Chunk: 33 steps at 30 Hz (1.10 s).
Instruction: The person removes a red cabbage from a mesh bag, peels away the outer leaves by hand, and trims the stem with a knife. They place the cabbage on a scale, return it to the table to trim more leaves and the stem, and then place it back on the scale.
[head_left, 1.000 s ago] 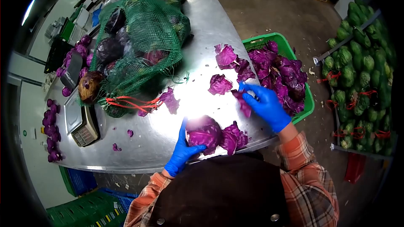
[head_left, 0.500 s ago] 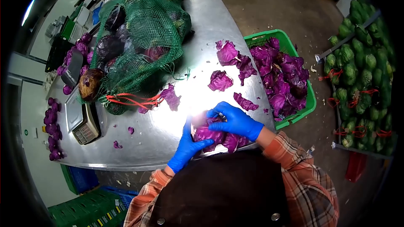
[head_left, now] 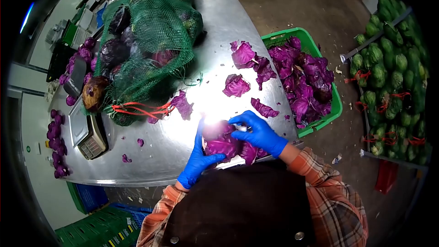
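Note:
Near the front edge of the steel table (head_left: 160, 155) I hold a red cabbage (head_left: 222, 146) between two blue-gloved hands. My left hand (head_left: 197, 159) cups it from the left, thumb along the near side. At its upper right, my right hand (head_left: 261, 133) has bent fingers and a thumb pressed on the outer leaves; whether a leaf is pinched between them is hard to see. A loose cabbage leaf (head_left: 249, 153) lies under my right wrist. Glare washes out the top of the cabbage. Beyond it are more torn purple leaves (head_left: 236, 85).
A green crate (head_left: 339, 105) of purple leaves stands at the table's right. A green mesh sack (head_left: 160, 32) of cabbages and a scale (head_left: 89, 142) sit on the left, with trimmed cabbages (head_left: 55, 132) along the far-left edge. Green vegetables (head_left: 388, 87) fill a rack at right.
My right hand has pulled slightly right across the cabbage, uncovering more of its top. My left hand stays round it. The whole view has shifted a little.

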Each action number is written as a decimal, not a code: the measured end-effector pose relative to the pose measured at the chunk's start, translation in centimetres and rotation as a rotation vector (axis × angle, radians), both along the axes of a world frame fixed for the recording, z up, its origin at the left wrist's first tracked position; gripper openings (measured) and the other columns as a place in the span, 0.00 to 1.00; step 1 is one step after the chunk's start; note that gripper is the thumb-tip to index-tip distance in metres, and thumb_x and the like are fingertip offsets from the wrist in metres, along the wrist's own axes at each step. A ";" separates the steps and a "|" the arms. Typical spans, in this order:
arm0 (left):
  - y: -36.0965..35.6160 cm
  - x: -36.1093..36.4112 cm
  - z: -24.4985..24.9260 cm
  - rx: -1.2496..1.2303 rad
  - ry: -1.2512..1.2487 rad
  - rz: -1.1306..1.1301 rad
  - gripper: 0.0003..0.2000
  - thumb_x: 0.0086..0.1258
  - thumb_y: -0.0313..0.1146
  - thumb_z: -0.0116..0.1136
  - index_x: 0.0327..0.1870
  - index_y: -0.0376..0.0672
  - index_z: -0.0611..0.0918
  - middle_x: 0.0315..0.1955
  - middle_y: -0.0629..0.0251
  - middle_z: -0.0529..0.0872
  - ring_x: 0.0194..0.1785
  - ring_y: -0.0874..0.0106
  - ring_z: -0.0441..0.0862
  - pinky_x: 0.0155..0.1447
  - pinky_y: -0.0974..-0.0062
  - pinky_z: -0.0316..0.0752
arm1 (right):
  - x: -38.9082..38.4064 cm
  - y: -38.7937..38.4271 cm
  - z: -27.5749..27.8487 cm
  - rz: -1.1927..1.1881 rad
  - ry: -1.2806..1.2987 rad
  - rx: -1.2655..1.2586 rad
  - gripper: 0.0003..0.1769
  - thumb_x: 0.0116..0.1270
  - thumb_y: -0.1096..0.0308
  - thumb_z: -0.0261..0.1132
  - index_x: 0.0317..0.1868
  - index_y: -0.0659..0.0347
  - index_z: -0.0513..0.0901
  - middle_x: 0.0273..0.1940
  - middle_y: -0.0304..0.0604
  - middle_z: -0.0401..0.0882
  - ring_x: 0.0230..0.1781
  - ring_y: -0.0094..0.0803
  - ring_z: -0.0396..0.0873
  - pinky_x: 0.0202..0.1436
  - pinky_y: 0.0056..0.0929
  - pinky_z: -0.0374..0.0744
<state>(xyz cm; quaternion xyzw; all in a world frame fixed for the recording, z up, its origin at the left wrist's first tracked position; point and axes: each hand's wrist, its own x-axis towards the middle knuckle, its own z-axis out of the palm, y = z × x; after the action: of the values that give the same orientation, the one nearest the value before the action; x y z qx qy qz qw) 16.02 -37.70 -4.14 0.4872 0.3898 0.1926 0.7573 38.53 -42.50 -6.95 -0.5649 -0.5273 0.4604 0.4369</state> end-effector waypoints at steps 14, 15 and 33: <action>0.4 0.0 -2.2 0.071 0.036 0.143 0.45 0.59 0.32 0.70 0.76 0.46 0.54 0.69 0.58 0.63 0.69 0.64 0.66 0.69 0.67 0.68 | 1.3 -0.5 -1.9 -0.229 0.332 -0.387 0.13 0.67 0.61 0.66 0.42 0.62 0.80 0.32 0.37 0.77 0.22 0.23 0.74 0.24 0.24 0.75; 0.4 -0.4 -2.4 0.022 0.010 0.175 0.44 0.60 0.32 0.70 0.75 0.46 0.55 0.69 0.58 0.64 0.69 0.65 0.66 0.69 0.67 0.68 | 1.8 -0.8 -1.8 -0.296 0.394 -0.521 0.13 0.66 0.63 0.65 0.45 0.62 0.81 0.37 0.39 0.79 0.24 0.24 0.75 0.28 0.25 0.76; 1.6 -4.8 -4.8 0.119 -0.093 -0.011 0.41 0.66 0.63 0.48 0.76 0.51 0.55 0.72 0.59 0.62 0.74 0.57 0.59 0.76 0.52 0.53 | 1.9 1.3 5.2 -0.053 -0.122 0.025 0.29 0.60 0.63 0.72 0.60 0.62 0.75 0.54 0.45 0.78 0.47 0.30 0.79 0.52 0.28 0.78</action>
<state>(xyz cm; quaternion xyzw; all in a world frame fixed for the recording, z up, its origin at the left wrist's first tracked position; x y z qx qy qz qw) 11.26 -36.13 -8.94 0.5241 0.3392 0.2338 0.7454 40.40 -41.23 -1.78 -0.6001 -0.5436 0.4070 0.4228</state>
